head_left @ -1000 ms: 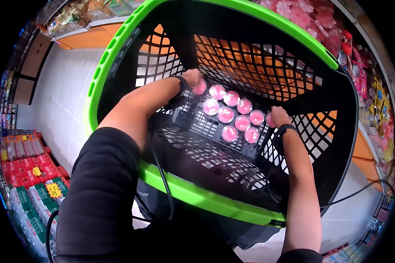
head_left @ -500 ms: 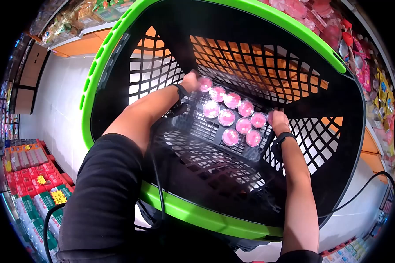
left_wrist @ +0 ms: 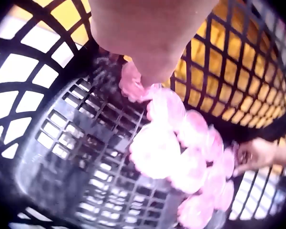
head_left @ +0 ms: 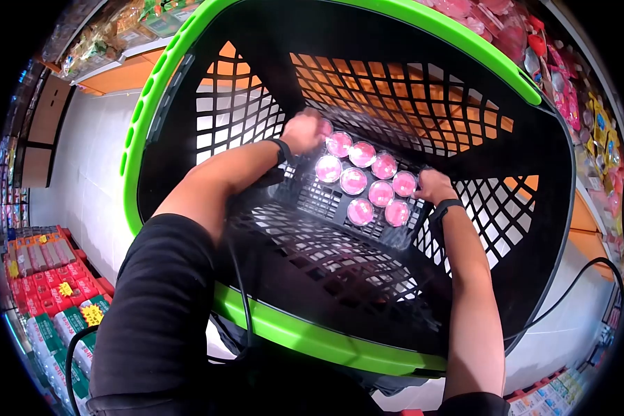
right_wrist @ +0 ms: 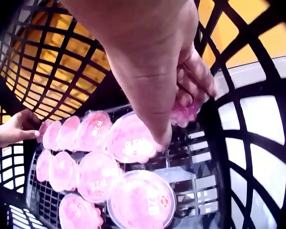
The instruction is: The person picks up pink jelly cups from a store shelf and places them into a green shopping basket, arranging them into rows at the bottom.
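Note:
Inside a deep black shopping basket [head_left: 312,333] with a green rim, several round pink tubs [head_left: 353,180] with clear lids and pale lettering stand in close rows on the grid floor. At the far-left end of the rows my left hand [head_left: 302,133] pinches one pink tub [left_wrist: 131,82], partly covered by the fingers. Across from it, my right hand [head_left: 435,186] reaches down by the right wall. Its fingers curl over another pink tub [right_wrist: 185,113], mostly hidden beneath them, while the thumb [right_wrist: 158,129] overlaps the neighbouring tub's edge in the right wrist view.
Lattice walls [head_left: 489,215] slope up around both hands. A black cable [head_left: 239,277] hangs over the basket's near rim [head_left: 326,347]. Red and green boxes [head_left: 55,291] are stacked on the left, and shelves of pink packaged goods [head_left: 561,90] line the right.
My left hand has edged toward the rows and covers more of its tub. On the right, the tub that showed beside my hand is now out of sight in the head view.

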### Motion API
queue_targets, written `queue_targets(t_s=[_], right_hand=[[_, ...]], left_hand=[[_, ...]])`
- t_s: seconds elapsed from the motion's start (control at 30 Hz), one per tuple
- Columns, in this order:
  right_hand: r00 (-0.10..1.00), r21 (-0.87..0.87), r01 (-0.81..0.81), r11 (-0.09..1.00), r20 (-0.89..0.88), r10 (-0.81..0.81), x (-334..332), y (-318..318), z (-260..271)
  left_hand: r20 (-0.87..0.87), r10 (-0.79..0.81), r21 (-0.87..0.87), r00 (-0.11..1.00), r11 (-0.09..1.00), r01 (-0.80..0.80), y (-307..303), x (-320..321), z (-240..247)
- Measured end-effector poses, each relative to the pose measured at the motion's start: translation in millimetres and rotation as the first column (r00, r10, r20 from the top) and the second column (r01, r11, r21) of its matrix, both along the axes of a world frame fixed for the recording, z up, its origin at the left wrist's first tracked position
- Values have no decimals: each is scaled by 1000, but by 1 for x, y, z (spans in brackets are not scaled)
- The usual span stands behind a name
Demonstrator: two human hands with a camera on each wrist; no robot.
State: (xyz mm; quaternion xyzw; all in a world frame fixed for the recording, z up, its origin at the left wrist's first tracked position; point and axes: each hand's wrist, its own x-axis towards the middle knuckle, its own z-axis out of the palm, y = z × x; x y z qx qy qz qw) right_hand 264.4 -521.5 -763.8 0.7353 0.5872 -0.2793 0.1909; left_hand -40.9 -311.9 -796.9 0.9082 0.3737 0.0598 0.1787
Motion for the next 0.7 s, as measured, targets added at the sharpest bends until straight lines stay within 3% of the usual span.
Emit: queue_targets(t_s=[0.07,0.13,0.23,0.33,0.37,0.5,0.6,0.7], right_hand=[[998,54,-56,997,44,54,-9,-2,-3],[989,109,-148,983,36,145,-13,-1,-3],[932,183,-357,916,9,361,-17,0,-5],[876,293,-470,833,45,479,-27,-1,-15],[884,229,-466,854,78,462,-34,2,-10],[981,208,-184,961,97,167,-25,13,-20],[971,242,-234,942,97,216,-20,21,-29],[983,306,-183,934,89,163,-21,25,-40]], left_hand=[[-115,-273,82,955,956,283,-7,6,11],[-54,-399,238,915,885,400,-19,9,5],[-89,-403,162,911,896,412,-25,13,-4],[-131,-382,139,915,907,398,-28,16,-1],[-130,-362,135,923,916,378,-28,18,-7],[-62,-311,143,948,938,317,-34,24,-15],[-59,-282,157,958,945,287,-35,26,-18],[-62,-189,156,980,968,197,-35,38,-18]])
